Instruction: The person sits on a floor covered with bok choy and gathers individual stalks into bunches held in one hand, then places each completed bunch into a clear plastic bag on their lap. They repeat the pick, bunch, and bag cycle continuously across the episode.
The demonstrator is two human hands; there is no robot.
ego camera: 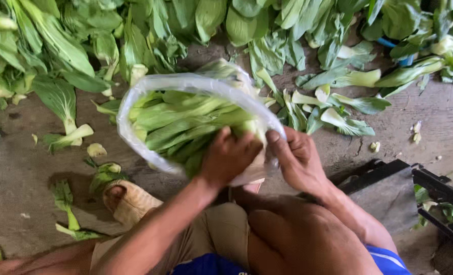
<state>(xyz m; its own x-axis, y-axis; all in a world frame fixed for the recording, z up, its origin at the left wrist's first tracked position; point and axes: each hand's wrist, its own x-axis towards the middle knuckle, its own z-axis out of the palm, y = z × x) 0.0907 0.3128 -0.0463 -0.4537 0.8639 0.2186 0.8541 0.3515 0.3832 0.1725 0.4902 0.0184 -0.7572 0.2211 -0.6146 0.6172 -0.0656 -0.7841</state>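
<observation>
A clear plastic bag lies open in front of my knees, stuffed with green bok choy. My left hand reaches into the bag's mouth and presses on the leafy stalks. My right hand grips the bag's right rim, thumb hooked over the plastic edge. Both forearms come up from the bottom of the view.
Loose bok choy is heaped across the far side of the concrete floor, with a smaller pile at the right. Trimmed stems and scraps litter the left. A woven sandal sits by my leg. A dark frame stands at right.
</observation>
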